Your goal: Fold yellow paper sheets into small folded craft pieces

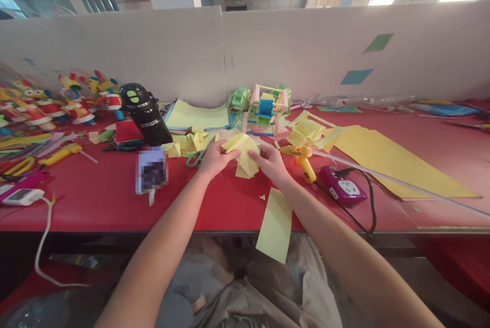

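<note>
Between my two hands is a piece of folded yellow paper (245,157), held just above the red table. My left hand (219,158) pinches its left side with the thumb on top. On the right side, my right hand (271,160) grips it the same way, thumb pressed on the paper. Green-handled scissors (195,158) lie beside my left hand, partly covered. A yellow glue gun (300,157) rests just right of my right hand. Under my right forearm a pale yellow paper strip (276,223) overhangs the table's front edge.
Folded yellow scraps (187,143) and a paper model (267,111) sit behind my hands. A black bottle (144,116) stands at the left. To the right are a purple power socket (343,185) with a cable and large yellow sheets (394,164). A white partition (172,57) closes the back.
</note>
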Demonstrator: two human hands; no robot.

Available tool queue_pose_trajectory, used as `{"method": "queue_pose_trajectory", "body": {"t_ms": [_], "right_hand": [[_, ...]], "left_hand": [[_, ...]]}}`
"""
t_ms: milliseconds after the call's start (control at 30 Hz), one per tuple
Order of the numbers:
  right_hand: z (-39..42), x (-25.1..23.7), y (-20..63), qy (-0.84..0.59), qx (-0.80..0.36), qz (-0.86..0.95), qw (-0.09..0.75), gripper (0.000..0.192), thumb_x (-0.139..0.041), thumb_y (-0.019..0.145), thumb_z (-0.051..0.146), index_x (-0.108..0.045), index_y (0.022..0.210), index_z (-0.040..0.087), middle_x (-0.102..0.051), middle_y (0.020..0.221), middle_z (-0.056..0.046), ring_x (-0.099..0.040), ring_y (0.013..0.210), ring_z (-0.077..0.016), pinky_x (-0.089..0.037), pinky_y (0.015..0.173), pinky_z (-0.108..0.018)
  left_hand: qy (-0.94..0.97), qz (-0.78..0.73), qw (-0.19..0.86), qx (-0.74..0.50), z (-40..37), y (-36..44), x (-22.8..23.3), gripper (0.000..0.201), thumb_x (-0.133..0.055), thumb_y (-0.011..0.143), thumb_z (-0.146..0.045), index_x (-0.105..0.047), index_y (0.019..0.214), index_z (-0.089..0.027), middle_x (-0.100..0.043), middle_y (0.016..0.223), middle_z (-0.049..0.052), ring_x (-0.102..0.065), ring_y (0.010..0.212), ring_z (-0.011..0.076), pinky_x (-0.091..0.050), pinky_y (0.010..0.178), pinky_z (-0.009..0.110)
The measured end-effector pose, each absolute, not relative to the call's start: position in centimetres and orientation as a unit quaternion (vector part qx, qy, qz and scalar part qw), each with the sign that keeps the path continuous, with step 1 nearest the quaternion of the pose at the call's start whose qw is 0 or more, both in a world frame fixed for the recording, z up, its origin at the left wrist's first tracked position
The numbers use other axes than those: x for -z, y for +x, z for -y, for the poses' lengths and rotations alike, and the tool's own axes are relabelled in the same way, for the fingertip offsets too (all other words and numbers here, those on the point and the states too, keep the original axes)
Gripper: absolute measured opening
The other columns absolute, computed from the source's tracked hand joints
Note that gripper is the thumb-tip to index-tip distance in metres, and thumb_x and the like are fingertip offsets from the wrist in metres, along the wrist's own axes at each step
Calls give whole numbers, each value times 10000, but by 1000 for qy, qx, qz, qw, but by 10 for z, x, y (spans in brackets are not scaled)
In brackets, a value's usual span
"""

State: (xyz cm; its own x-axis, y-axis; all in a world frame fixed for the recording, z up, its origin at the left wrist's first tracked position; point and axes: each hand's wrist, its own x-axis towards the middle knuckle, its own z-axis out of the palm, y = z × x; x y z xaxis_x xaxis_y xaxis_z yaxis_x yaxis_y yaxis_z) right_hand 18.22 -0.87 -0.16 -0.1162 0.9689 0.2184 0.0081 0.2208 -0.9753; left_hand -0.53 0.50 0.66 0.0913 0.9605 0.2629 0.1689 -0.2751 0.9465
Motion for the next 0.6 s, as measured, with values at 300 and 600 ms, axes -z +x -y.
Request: {"method": "queue_pose_trajectory", "body": {"t_ms": [300,600], "right_hand": [[8,3,182,-403,-472,599,506,467,-766,677,644,-623,735,204,-636,655,-16,-570,584,-171,-438,525,-293],[7,5,183,-404,-470,601,504,474,-769,675,645,-622,719,197,-628,642,-8,-560,578,-156,-439,517,-280]], "left_hand": [[633,-463,377,-493,-2,-1,-7,315,-822,639,-358,-735,880,-175,-745,853,43,-688,822,246,-551,707,312],[635,-464,385,-483,-1,-1,-11,321,-823,636,-359,-728,881,-175,-741,869,45,-682,832,248,-551,738,329]]}}
